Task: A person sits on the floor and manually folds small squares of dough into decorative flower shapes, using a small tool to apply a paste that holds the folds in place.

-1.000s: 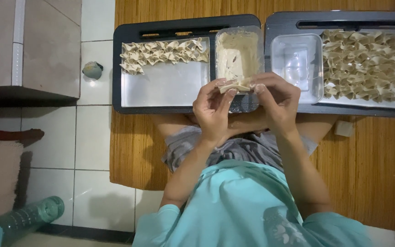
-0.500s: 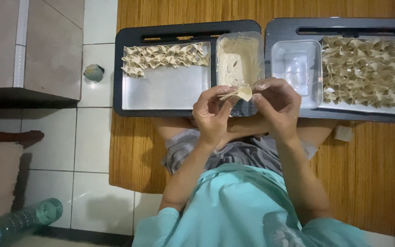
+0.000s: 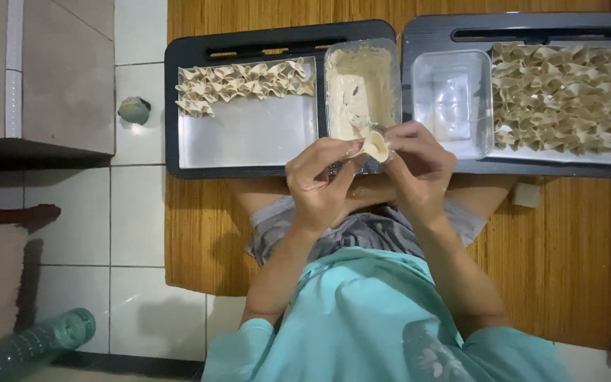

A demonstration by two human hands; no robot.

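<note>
My left hand and my right hand meet in front of me and pinch a small pale dumpling wrapper between their fingertips. The hands hover over the near end of a clear tub of beige filling. Left of the tub, a dark tray carries a row of folded dumplings along its far side. A second dark tray on the right is packed with several folded dumplings.
An empty clear plastic container sits on the right tray beside the filling tub. The trays rest on a woven mat over white floor tiles. A green bottle lies at the lower left, a small round object near the left tray.
Both hands have stayed together on the wrapper, shifting slightly as the fingers fold it; the wrapper now looks more closed and rounded.
</note>
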